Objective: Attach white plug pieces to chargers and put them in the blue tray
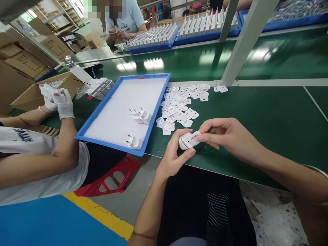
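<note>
Near the front edge of the green table, my left hand is closed around a white charger housing, its end turned toward my right. Between the thumb and fingers of my right hand is a small white cover plate with dark print and a slot, held against the end of the housing. Whether the plate is seated there, I cannot tell. Just beyond my hands lies a loose heap of similar white cover plates. To the left, a blue-rimmed tray holds several white plug chargers with pins upward.
At the left, a co-worker's gloved hands hold white parts beside a cardboard box. A grey post rises beyond my right hand. Across the belt, another person sits by trays of chargers. A red stool stands below.
</note>
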A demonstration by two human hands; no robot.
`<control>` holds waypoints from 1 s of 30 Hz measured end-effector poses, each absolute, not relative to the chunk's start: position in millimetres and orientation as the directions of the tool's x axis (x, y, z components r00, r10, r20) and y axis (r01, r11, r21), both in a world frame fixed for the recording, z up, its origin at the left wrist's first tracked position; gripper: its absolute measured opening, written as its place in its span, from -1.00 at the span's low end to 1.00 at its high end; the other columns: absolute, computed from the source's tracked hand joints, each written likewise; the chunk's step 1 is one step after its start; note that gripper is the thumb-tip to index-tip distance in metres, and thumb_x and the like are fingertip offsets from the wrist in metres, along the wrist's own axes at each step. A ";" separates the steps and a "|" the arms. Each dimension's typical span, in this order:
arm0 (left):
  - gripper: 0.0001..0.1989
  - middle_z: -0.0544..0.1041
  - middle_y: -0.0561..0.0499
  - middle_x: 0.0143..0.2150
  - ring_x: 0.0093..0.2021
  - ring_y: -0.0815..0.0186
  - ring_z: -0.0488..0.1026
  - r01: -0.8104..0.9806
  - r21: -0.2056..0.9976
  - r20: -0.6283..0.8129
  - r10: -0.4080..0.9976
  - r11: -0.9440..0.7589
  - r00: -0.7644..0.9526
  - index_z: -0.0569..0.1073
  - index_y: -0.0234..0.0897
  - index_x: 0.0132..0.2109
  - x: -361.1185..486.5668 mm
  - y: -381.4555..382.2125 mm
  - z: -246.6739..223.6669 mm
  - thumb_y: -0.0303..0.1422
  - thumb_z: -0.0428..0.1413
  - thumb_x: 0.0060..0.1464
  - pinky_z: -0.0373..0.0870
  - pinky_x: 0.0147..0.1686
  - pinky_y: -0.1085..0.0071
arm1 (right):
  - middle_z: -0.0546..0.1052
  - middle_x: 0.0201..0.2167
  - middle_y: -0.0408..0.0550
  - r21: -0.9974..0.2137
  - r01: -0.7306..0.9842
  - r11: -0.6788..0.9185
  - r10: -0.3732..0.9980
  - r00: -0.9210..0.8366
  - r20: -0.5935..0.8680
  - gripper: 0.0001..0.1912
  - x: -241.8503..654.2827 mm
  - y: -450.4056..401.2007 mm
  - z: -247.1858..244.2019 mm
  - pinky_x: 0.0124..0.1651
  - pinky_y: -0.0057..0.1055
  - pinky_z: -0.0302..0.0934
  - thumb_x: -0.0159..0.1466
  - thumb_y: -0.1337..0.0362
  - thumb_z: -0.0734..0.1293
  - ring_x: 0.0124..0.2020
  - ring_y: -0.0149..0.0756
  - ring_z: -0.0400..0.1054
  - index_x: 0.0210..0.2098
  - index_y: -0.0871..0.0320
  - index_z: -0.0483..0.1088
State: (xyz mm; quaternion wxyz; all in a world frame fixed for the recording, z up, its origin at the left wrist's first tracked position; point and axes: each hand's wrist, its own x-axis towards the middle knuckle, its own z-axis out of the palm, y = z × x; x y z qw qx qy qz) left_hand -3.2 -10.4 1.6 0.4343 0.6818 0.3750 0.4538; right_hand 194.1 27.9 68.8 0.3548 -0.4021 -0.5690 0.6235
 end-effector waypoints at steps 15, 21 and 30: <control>-0.59 0.41 -0.10 -0.03 -0.09 0.18 0.35 0.039 0.938 0.303 0.873 -0.343 0.383 0.35 -0.19 0.18 -2.9 -7.7 -1.4 -0.08 -0.01 0.33 0.30 -0.07 0.28 | 0.47 -0.54 -0.16 -0.941 -0.124 -0.314 0.841 -0.495 -0.216 -0.84 189.4 28.2 58.4 -0.50 -0.53 0.14 0.07 0.29 0.59 -0.56 -0.53 0.22 -0.39 0.16 0.57; -0.59 0.41 -0.10 -0.04 -0.10 0.19 0.36 0.063 0.941 0.282 0.874 -0.332 0.396 0.35 -0.20 0.17 -4.0 -8.1 -0.1 -0.08 -0.01 0.33 0.31 -0.09 0.29 | 0.45 -0.57 -0.18 -0.940 -0.111 -0.324 0.843 -0.484 -0.233 -0.82 189.6 27.0 57.3 -0.53 -0.52 0.09 0.07 0.29 0.59 -0.59 -0.54 0.19 -0.43 0.18 0.54; -0.62 0.39 -0.09 -0.03 -0.11 0.23 0.34 0.040 0.934 0.312 0.863 -0.356 0.398 0.36 -0.20 0.16 -3.2 -7.8 1.4 -0.11 0.01 0.32 0.31 -0.09 0.32 | 0.39 -0.61 -0.25 -0.954 -0.054 -0.295 0.849 -0.472 -0.236 -0.70 189.0 27.4 56.9 -0.52 -0.50 0.04 0.04 0.30 0.60 -0.60 -0.53 0.16 -0.30 0.17 0.48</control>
